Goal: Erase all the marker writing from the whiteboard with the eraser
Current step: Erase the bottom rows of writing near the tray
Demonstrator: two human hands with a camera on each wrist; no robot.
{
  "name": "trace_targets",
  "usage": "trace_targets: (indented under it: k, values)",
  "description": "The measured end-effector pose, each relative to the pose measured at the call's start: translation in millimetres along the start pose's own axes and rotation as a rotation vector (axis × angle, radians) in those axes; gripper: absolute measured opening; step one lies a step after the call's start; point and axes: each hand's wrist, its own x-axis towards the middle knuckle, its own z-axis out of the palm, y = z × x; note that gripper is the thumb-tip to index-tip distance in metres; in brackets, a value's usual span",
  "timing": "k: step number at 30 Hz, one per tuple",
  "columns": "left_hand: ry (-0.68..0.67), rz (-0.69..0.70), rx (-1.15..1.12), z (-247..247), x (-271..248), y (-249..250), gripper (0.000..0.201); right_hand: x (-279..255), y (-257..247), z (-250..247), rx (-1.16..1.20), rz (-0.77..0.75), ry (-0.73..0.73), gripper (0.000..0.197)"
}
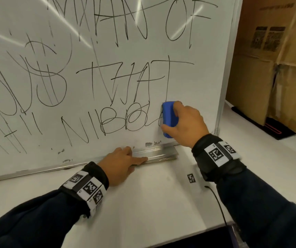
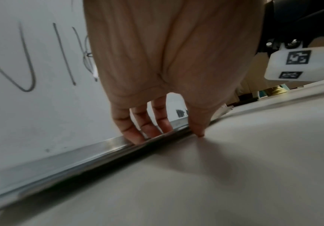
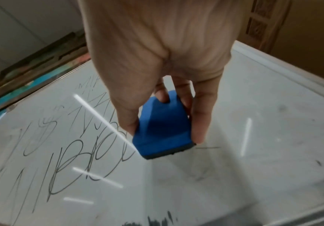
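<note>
Now right hand (image 1: 186,122) presses eraser (image 1: 169,119) near whiteboard (image 1: 107,51) edge (bare strip).

Blue eraser (image 1: 169,119) pressed upright against the scribble-covered whiteboard's (image 1: 107,56) lower right.

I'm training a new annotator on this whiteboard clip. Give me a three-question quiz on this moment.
1. True or false: the right hand grips the blue eraser against the whiteboard.
2. What does the left hand rest on? A) cardboard box B) the board's metal tray C) the eraser
3. Fill in: the eraser sits at the ___ end of the bottom line of writing.

Key: 1 true; 2 B; 3 right
</note>
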Motion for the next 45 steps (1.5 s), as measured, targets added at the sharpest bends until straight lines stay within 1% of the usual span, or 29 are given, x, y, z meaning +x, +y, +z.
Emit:
trace_targets:
  k: [1, 4, 5, 6, 9, 10, 11, 12, 14, 15, 16, 17, 19, 20, 21, 22, 25, 26, 27, 30, 31, 32, 35, 36, 37, 40, 41, 42, 45]
  values:
    - [-0.004, 0.0, -0.038, -1, -1, -6, 0.049, 0, -2, 1, -0.015, 0.002, -0.026, 0.061]
    - [0.007, -0.032, -0.105, -6, -4, -24, 0.04, -16, -6, 18, -0.109, 0.038, -0.273, 0.062]
    - [0.023, -0.048, -0.104, -7, -7, -29, 0.037, -19, -7, 20, -0.109, 0.039, -0.292, 0.06]
    - [0.043, -0.064, -0.096, -7, -10, -33, 0.035, -18, -8, 17, -0.085, 0.028, -0.257, 0.059]
    - [0.07, -0.123, -0.118, -7, -24, -44, 0.029, -2, -13, -1, -0.018, -0.032, 0.017, 0.058]
    - [0.072, -0.137, -0.131, -9, -29, -46, 0.028, 1, -13, -3, 0.004, -0.031, 0.061, 0.058]
    - [0.074, -0.147, -0.146, -10, -32, -48, 0.027, 0, -14, -1, 0.007, -0.019, 0.044, 0.059]
    - [0.08, -0.154, -0.163, -12, -34, -50, 0.026, -5, -15, 4, -0.023, -0.004, -0.031, 0.062]
    - [0.095, -0.161, -0.188, -14, -38, -53, 0.024, -19, -17, 22, -0.106, 0.028, -0.253, 0.069]
    - [0.099, -0.164, -0.193, -14, -41, -54, 0.023, -23, -18, 29, -0.117, 0.029, -0.309, 0.07]
    - [0.105, -0.169, -0.2, -12, -43, -55, 0.024, -25, -21, 31, -0.098, 0.02, -0.298, 0.068]
    - [0.113, -0.171, -0.208, -10, -46, -56, 0.024, -22, -24, 29, -0.066, 0.0, -0.226, 0.063]
    - [0.121, -0.172, -0.217, -6, -51, -59, 0.027, -12, -29, 18, -0.036, -0.036, -0.013, 0.052]
    - [0.12, -0.169, -0.216, -5, -52, -59, 0.028, -8, -30, 12, -0.025, -0.033, 0.064, 0.05]
    - [0.119, -0.165, -0.213, -4, -52, -60, 0.029, -6, -29, 11, -0.016, -0.022, 0.087, 0.051]
    - [0.118, -0.158, -0.211, -3, -52, -61, 0.03, -7, -30, 14, -0.02, -0.014, 0.049, 0.053]
    - [0.118, -0.143, -0.199, -3, -50, -60, 0.03, -22, -34, 33, -0.088, -0.038, -0.222, 0.053]
    - [0.117, -0.141, -0.2, -3, -51, -60, 0.03, -24, -37, 36, -0.084, -0.046, -0.256, 0.051]
    - [0.113, -0.141, -0.209, -3, -53, -61, 0.031, -23, -40, 34, -0.062, -0.055, -0.224, 0.051]
    - [0.109, -0.13, -0.235, -3, -58, -66, 0.03, -10, -46, 20, -0.014, -0.077, 0.035, 0.049]
    - [0.108, -0.125, -0.242, -3, -58, -67, 0.029, -8, -47, 19, -0.003, -0.077, 0.067, 0.049]
    - [0.108, -0.118, -0.246, -4, -57, -67, 0.029, -9, -49, 21, -0.011, -0.074, 0.046, 0.049]
    - [0.109, -0.113, -0.249, -5, -54, -68, 0.027, -21, -54, 41, -0.072, -0.076, -0.203, 0.055]
    - [0.109, -0.117, -0.252, -6, -53, -69, 0.026, -22, -55, 45, -0.075, -0.088, -0.222, 0.055]
    - [0.107, -0.122, -0.253, -5, -52, -70, 0.026, -20, -57, 44, -0.066, -0.105, -0.181, 0.054]
    - [0.103, -0.13, -0.248, -4, -52, -70, 0.026, -7, -58, 34, -0.032, -0.122, 0.031, 0.049]
    - [0.104, -0.133, -0.243, -4, -52, -70, 0.027, -7, -59, 34, -0.022, -0.116, 0.041, 0.05]
    - [0.106, -0.135, -0.237, -4, -51, -70, 0.027, -9, -60, 35, -0.024, -0.113, 0.003, 0.05]
    - [0.106, -0.136, -0.231, -6, -49, -69, 0.027, -24, -68, 51, -0.08, -0.123, -0.22, 0.051]
